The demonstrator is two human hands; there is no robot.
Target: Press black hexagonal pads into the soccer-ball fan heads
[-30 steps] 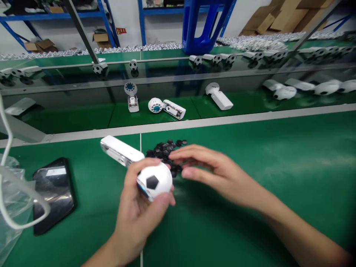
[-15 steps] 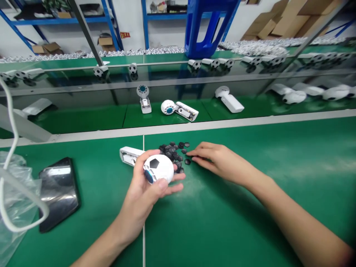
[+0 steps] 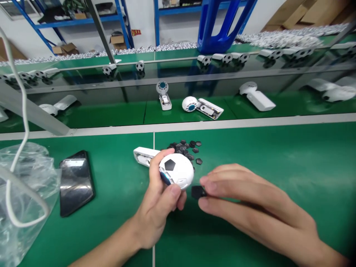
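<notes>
My left hand (image 3: pixel 158 200) is closed around a white device with a round soccer-ball head (image 3: pixel 180 168) and a long open-backed handle (image 3: pixel 143 155) pointing left. One black pentagon sits on the head's upper face; a blue patch shows at its lower left. In my right hand (image 3: pixel 239 200), thumb and fingers pinch a black pentagon piece (image 3: pixel 198 192), just right of the ball head and apart from it. Behind the device lies a small pile of black pentagon pieces (image 3: pixel 182 148) on the green table, partly hidden by the left hand and ball.
A black phone-like slab (image 3: pixel 76 183), a clear plastic bag (image 3: pixel 30 200) and a white cable (image 3: pixel 23 122) are at left. Beyond the pale ledge (image 3: pixel 116 130), more white devices (image 3: pixel 210 108) lie on the green surface. A blue stool (image 3: pixel 219 33) stands farther back.
My right hand has moved from the pile toward the ball head, now visibly pinching a black pentagon piece. The left hand's outer fingers have curled in beneath the ball. The view has shifted slightly.
</notes>
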